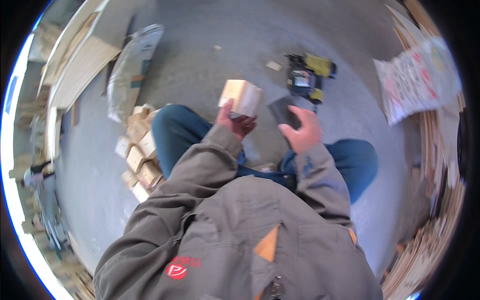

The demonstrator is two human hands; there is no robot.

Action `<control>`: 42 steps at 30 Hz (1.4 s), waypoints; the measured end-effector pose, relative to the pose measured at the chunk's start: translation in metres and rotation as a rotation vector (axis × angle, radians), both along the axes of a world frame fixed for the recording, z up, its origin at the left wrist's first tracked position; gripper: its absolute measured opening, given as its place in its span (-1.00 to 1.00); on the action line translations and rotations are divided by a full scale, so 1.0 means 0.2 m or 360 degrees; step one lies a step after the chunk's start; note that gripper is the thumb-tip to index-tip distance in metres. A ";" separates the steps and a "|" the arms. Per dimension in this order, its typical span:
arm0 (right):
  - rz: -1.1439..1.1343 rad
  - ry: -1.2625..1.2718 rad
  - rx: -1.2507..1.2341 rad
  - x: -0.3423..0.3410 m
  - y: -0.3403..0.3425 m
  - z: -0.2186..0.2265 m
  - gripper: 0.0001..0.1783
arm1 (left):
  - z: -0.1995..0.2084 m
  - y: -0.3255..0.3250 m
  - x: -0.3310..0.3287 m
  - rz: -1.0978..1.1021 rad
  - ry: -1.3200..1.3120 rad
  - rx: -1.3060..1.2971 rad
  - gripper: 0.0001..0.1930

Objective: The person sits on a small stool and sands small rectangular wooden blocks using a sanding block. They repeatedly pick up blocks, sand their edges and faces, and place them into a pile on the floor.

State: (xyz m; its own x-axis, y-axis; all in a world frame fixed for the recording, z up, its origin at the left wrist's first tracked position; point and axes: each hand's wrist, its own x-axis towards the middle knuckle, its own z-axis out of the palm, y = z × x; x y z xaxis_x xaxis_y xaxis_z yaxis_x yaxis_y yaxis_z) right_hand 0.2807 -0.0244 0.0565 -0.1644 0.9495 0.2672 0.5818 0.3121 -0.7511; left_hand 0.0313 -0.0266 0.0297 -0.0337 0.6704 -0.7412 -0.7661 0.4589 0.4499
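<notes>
Fingers (244,126) of the left hand (231,120) are clamped around a pale wooden block (239,95), held above the floor (195,75); a loosened grip could drop it. On the right hand (306,131), thumb and forefinger stand apart near a dark flat piece (280,114), contact unclear. Farther out lie a yellow-and-black power tool (304,77), which a careless reach might knock, and piled blocks (137,157), likely to topple if bumped. Red marks print the jacket (235,225); the white sack's (407,82) pinkish lettering is blurred.
</notes>
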 end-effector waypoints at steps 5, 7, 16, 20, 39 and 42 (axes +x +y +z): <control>-0.0236 0.0062 -0.0240 0.04 0.00 -0.02 -0.34 | 0.18 0.02 -0.10 -0.0115 0.0166 0.0455 -0.23; -0.0246 0.0056 -0.0324 0.02 0.01 -0.01 -0.33 | 0.30 0.03 -0.15 -0.0057 0.0267 0.0660 -0.21; -0.0184 0.0213 -0.0378 0.00 0.07 -0.14 -0.30 | 0.81 -0.10 -0.98 0.0276 0.0780 0.1105 -0.38; -0.0118 0.0164 -0.0433 -0.03 0.08 -0.15 -0.29 | 0.76 -0.45 -1.52 0.0451 0.0907 0.0897 -0.41; -0.0003 -0.0004 -0.0570 -0.09 0.08 -0.18 -0.31 | 0.02 -1.43 -1.18 0.0250 0.0958 -0.0522 -0.18; -0.0020 -0.0015 -0.0578 -0.08 0.08 -0.17 -0.30 | -0.01 -1.35 -1.22 0.0176 0.1093 -0.0460 -0.12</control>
State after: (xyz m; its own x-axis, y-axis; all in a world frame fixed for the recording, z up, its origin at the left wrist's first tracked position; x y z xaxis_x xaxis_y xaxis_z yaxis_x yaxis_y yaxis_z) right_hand 0.2656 -0.0093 0.0221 -0.1532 0.9841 -0.0895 0.5915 0.0187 -0.8061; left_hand -0.2118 -0.2972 0.0279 -0.6078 0.4180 -0.6752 -0.4051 0.5682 0.7163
